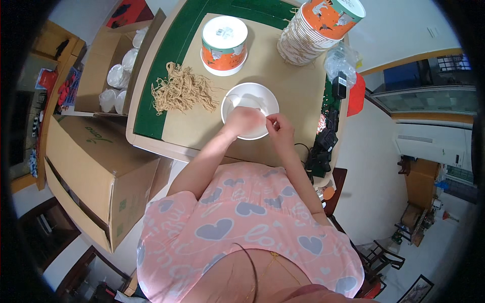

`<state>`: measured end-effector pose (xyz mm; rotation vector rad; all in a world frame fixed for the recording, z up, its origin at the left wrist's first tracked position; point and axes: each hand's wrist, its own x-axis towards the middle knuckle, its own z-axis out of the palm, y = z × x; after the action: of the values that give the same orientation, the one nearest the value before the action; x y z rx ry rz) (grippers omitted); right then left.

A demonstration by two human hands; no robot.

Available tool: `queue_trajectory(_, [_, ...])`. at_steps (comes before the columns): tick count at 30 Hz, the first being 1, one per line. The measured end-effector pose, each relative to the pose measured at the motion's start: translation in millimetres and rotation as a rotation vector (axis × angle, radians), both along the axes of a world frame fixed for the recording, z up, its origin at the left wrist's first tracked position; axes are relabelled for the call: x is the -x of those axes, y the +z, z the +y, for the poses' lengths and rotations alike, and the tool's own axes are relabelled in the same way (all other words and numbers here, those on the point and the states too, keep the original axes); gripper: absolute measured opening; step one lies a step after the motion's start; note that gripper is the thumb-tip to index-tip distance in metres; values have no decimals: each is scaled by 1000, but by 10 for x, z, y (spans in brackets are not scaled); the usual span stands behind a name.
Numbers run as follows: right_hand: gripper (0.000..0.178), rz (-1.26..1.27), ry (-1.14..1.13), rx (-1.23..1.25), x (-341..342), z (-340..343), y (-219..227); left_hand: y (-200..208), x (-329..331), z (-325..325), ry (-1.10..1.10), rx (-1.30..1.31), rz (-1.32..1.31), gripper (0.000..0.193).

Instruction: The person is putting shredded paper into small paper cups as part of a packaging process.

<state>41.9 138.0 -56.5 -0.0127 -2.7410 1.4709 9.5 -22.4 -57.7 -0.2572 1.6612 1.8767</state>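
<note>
In front of me on the table stands a white round paper bucket (268, 97), its open top facing up. My left hand (246, 122) is over its near part, smeared by motion, with its fingers hidden. At the bucket's right rim my right hand (281, 132) has thumb and finger pinched together; what is between them is too small to make out. A thin strand of twine runs across the bucket's far left rim toward a loose heap of tan paper twine (183, 90). Beyond stands an orange and green printed bucket (222, 56) on a white round base.
A tall leaning stack of nested paper buckets (304, 40) rises at the back right. Black power adapters (323, 144) and clear plastic bags (341, 60) line the right table edge. On the left are an open carton (98, 70) of wrapped white items and a large cardboard box (101, 166).
</note>
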Motion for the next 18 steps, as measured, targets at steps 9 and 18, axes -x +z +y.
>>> queue_trajectory(9, [9,83,30,-20,10,12,-3,60,26,12,-58,52,50,28])
queue_trajectory(18, [9,67,50,-49,-24,0,52,-118,-16,52,-7,62,145,19])
